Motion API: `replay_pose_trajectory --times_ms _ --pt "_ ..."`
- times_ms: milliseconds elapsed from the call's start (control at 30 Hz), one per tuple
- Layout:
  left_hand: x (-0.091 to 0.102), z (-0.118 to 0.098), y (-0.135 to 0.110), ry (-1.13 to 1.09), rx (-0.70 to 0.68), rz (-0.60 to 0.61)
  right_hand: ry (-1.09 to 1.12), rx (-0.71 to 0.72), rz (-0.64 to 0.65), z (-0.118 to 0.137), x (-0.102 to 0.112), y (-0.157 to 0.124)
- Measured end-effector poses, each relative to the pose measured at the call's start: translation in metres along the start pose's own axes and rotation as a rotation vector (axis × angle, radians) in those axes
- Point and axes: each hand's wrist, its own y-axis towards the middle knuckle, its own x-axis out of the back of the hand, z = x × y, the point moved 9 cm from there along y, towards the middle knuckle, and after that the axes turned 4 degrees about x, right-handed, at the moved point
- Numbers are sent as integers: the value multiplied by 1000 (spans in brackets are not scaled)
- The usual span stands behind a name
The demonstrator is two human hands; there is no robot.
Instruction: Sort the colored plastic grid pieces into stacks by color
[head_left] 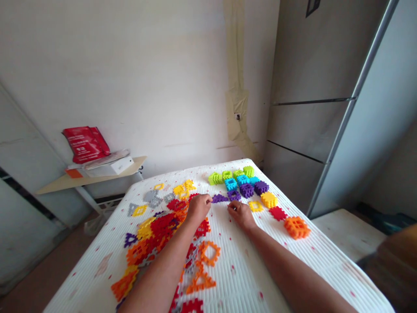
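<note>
My left hand is closed in a pinch, its fingertips at the left corner of a purple triangular interlocking plastic piece. Just right of that piece, my right hand hovers low over the cloth with curled fingers; whatever sits between them is hidden. Beyond the right hand is a purple square piece, beside purple stacks. Behind these stand blue stacks and lime green stacks. Close to the right wrist lies a yellow square frame.
Loose red pieces, an orange frame and grey pieces spread around my left forearm. A yellow stack, red pieces and an orange stack line the right side. A refrigerator stands beyond the table's right edge.
</note>
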Motion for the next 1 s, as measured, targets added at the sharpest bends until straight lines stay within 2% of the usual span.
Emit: replay_pose_trajectory --times_ms 367,567,1000 --pt "-16 -11 17 109 -38 29 15 -1 -24 -1 1 0" --pt "-20 -12 18 152 -63 35 15 1 -25 1 2 0" --pt "-24 -10 15 188 -15 56 16 5 -34 1 2 0"
